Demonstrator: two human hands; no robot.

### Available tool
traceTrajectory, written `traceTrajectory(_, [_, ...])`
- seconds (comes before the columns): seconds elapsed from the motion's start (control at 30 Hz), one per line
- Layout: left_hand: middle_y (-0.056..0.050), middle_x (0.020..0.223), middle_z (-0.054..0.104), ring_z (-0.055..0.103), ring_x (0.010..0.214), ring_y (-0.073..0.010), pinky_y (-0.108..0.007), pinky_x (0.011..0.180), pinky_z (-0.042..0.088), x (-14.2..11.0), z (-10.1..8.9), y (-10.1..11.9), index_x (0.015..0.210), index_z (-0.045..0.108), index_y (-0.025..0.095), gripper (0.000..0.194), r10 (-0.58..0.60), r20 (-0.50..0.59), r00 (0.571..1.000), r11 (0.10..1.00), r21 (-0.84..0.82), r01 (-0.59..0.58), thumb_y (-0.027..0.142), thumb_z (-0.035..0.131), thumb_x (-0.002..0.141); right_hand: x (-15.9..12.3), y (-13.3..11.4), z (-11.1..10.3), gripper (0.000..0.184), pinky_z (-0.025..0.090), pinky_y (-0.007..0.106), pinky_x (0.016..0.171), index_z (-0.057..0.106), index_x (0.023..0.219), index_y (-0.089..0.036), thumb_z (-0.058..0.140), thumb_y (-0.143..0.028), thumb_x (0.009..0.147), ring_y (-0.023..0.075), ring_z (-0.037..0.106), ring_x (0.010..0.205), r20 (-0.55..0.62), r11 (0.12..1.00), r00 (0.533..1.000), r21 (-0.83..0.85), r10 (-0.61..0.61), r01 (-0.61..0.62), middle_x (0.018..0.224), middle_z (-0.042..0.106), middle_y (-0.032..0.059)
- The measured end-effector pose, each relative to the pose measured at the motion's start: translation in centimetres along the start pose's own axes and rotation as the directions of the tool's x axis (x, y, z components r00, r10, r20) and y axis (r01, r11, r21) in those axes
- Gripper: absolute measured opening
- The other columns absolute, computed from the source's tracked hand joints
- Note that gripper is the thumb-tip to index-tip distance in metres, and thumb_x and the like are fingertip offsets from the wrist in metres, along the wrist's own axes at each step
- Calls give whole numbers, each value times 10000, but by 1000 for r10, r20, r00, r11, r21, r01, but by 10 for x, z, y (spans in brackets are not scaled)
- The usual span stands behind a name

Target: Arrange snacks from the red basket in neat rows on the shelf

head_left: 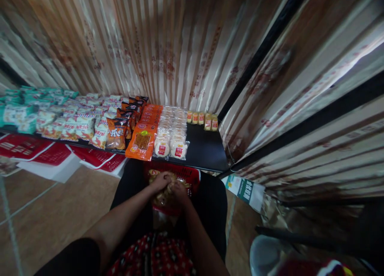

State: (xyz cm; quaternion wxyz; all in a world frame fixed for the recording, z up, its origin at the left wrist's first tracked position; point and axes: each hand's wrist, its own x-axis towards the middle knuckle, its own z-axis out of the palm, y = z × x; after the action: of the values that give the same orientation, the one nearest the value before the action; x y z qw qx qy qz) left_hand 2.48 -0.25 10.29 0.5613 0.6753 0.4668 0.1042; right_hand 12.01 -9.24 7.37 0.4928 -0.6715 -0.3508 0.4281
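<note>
A red plastic basket (195,179) rests on my lap, below the front edge of the shelf. In it lie small yellowish snack packets (163,199) in shiny clear wrapping. My left hand (162,181) is closed over the packets, its fingers curled down. Close beside it, my right hand (179,189) also has its fingers bent round the shiny wrapping. The fingertips of both are partly hidden, and the dim light blurs the packets between them.
Ahead is a black shelf (207,146) with rows of green packets (25,118), white packets (84,126), orange bags (142,142), round white snacks (171,146) and small yellow packets (201,118). Black poles (258,48) slant at the right. A pale bucket (262,252) stands at lower right.
</note>
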Motion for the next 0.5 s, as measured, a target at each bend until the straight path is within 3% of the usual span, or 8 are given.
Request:
traceTrajectory(0.17, [-53,979,692,611,896,-147,-252,840,460,-2,1,13,968,656,146,267,25,-20,999,987,-156,-28,156,511,743,-10,-7,2,512,512,325,704,653,923,-197,627,-595,602,226,642,802,-132,964,982,248,135,-99,815,704,66])
traceTrajectory(0.27, [-62,967,696,615,894,-154,-261,849,460,-1,5,18,949,661,136,255,31,-30,999,985,-169,-36,171,504,751,-16,-14,1,609,514,317,675,644,948,-189,679,-617,516,225,648,779,-136,904,960,389,246,-177,818,702,56])
traceTrajectory(0.37, [-62,932,695,616,858,-150,-252,812,468,0,11,20,916,660,132,231,21,-62,998,985,-169,-32,198,496,768,-24,-20,-2,606,518,302,654,625,982,-184,678,-595,541,216,655,772,-105,854,944,465,314,-233,858,702,60])
traceTrajectory(0.5, [-52,870,687,610,806,-144,-252,780,468,-1,16,23,868,654,137,203,36,-101,994,992,-116,-48,200,486,773,-32,-26,-5,574,526,294,648,611,1000,-180,647,-587,598,208,656,792,-120,842,944,497,308,-211,919,695,77])
